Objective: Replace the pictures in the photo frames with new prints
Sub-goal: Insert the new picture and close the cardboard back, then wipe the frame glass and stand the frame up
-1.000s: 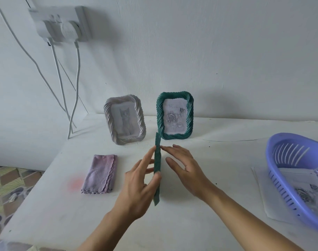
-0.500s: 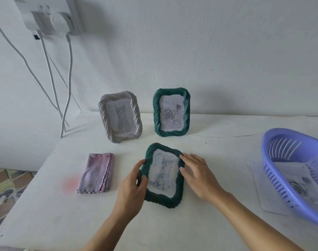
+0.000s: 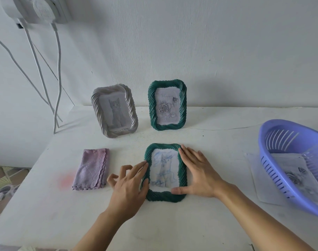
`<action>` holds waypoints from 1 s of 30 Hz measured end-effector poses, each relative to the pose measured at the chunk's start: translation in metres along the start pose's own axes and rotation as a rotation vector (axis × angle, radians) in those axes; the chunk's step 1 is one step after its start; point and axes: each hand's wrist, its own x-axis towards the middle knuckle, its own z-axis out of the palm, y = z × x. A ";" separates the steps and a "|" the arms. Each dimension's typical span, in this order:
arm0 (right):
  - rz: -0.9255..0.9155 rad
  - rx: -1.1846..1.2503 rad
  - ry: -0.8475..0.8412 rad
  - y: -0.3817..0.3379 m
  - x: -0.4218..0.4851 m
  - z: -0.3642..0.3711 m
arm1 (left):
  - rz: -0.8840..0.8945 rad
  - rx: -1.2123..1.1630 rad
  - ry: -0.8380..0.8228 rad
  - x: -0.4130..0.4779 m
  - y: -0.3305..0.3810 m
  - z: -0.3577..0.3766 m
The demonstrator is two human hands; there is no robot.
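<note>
A white table (image 3: 172, 229) stands against a white wall. The green photo frame (image 3: 163, 196) lies face-up near the front edge's middle, long axis pointing away, between both hands. The left hand (image 3: 129, 185) touches its left side with a straight forefinger. The right hand (image 3: 198, 174) rests flat on its right side.

Flat frame (image 3: 164, 196) is lying on the surface (image 3: 218, 142) between cloth (image 3: 92, 169) and basket (image 3: 268, 165); left upright frame (image 3: 98, 113), right upright frame (image 3: 152, 109) standing behind.

the scene is lit evenly by soft, diffuse light. only faint shadows are cast on the wall (image 3: 227, 51) behind the upright green frame (image 3: 152, 109). slight haze is seen throughout, and the basket (image 3: 288, 122) is stretched by edge distortion.
</note>
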 end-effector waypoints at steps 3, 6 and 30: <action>-0.018 0.004 0.001 0.002 0.001 0.001 | 0.006 -0.002 0.004 0.000 -0.004 -0.001; -0.032 0.045 0.011 0.005 0.003 0.001 | -0.009 -0.009 0.006 -0.001 -0.002 0.001; 0.139 0.106 0.514 -0.025 0.020 0.021 | -0.599 -0.219 0.069 0.023 -0.112 -0.071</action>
